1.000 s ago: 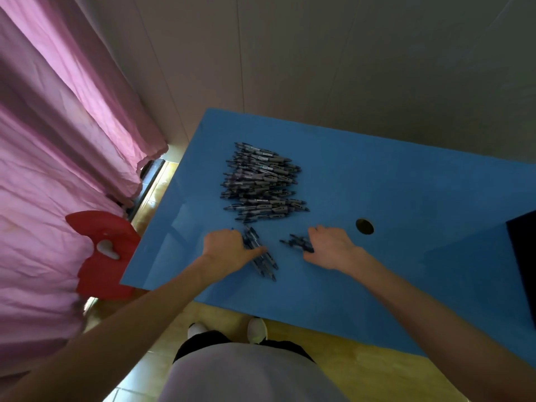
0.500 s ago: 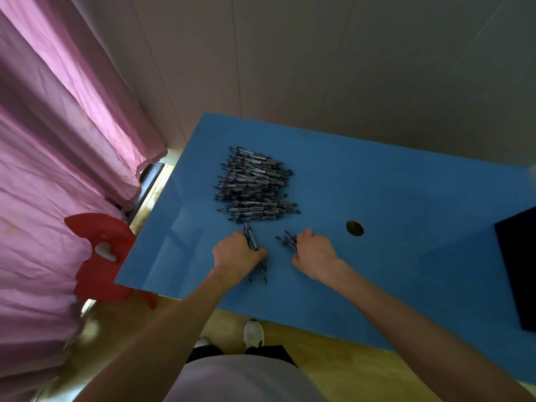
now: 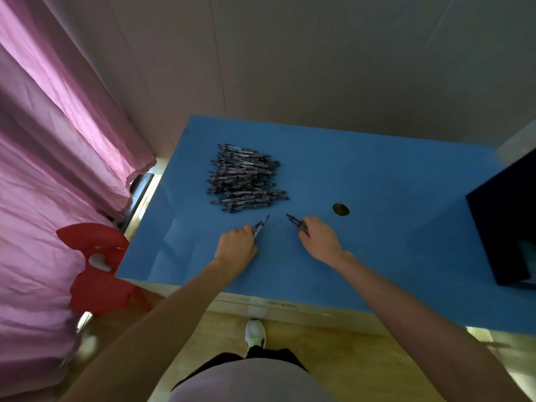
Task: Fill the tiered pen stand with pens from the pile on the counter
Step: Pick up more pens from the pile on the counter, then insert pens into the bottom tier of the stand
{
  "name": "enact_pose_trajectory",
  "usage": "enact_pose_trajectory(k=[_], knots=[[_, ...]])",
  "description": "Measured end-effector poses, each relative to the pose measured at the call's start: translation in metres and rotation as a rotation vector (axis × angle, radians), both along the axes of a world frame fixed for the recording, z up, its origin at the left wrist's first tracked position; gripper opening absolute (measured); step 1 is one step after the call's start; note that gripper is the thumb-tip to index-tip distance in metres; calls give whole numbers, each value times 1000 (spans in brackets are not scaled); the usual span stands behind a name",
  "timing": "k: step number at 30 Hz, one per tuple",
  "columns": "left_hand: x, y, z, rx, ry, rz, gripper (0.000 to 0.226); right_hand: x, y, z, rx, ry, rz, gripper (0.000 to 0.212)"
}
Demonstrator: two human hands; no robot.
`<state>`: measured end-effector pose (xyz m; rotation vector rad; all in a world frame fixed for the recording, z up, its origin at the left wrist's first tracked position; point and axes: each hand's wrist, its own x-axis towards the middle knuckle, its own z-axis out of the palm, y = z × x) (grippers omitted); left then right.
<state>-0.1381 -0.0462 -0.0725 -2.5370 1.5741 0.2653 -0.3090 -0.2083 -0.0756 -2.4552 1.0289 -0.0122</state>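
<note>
Left hand [image 3: 236, 246] gripped a few pens [image 3: 260, 226]; right hand [image 3: 320, 239] gripped another small bunch [image 3: 297, 223]. Both rested on the blue counter [image 3: 377, 184], just near of the pen pile [image 3: 246, 178]. A dark box [image 3: 501, 221] stood at far right.

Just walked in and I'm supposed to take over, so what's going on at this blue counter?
A person stands at the blue counter gathering pens. The left hand grips a few pens, and the right hand grips another small bunch, both just in front of the big pen pile. A dark box-like thing sits at the counter's right edge; whether it is the pen stand is unclear. No pen has visibly been placed in any stand yet.
</note>
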Motion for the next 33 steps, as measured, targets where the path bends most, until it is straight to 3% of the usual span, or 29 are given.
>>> enact_pose_trajectory(k=[4, 9, 14, 20, 23, 26, 33], knots=[[7, 15, -1, -67, 126, 59, 19, -9, 10, 1, 156, -131, -103, 26], [6, 25, 23, -181, 608, 163, 20, -29, 25, 27, 391, -403, -352, 30], [-53, 13, 72, -454, 904, 214, 25, -69, 44, 74, 491, -690, -598, 32], [-140, -10, 120, -530, 1301, 214, 17, -152, 49, 119, 547, -822, -875, 23], [-183, -26, 133, -505, 1371, 187, 14, -206, 46, 131, 547, -831, -945, 20], [-222, -44, 145, -465, 1399, 159, 15, -262, 41, 140, 414, -870, -993, 27], [-302, -83, 158, -444, 1336, 87, 18, -383, 13, 151, 335, -993, -1111, 15]])
